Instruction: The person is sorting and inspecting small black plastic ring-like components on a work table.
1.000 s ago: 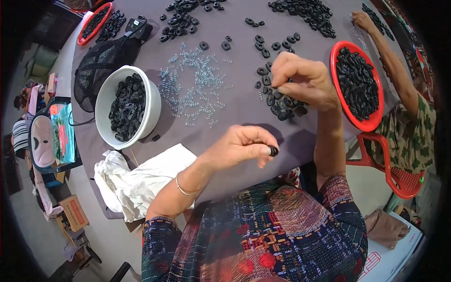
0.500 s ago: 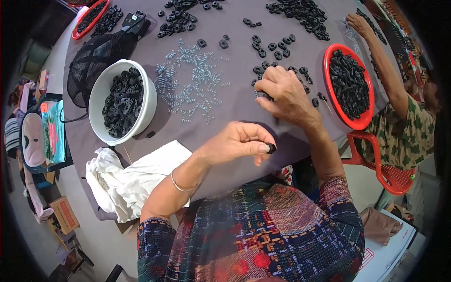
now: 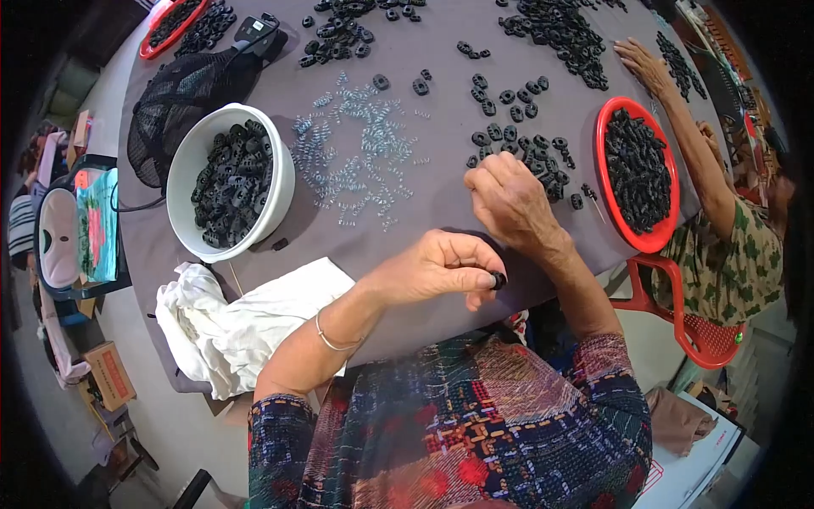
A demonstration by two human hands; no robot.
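My left hand point(image 3: 445, 270) is above the table's near edge, thumb and fingers pinching a small black plastic part point(image 3: 498, 279). Just beyond it, my right hand point(image 3: 514, 204) has its fingers curled together; the back of the hand hides whatever they may hold. It is next to a loose cluster of black oval plastic parts point(image 3: 551, 180). Left of that hand, small metal coil springs point(image 3: 373, 140) lie scattered on the grey tablecloth point(image 3: 449, 178).
A white bowl point(image 3: 283, 199) of black parts and a white cloth point(image 3: 246, 327) are at the left. At the right stand a red tray point(image 3: 604, 161) of parts and a red chair point(image 3: 678, 310). A co-worker's hand point(image 3: 644, 68) rests at the far right.
My right hand has drawn back from the black parts toward my left hand, its fingers curling in. My left hand keeps its pinch. The whole view has shifted slightly.
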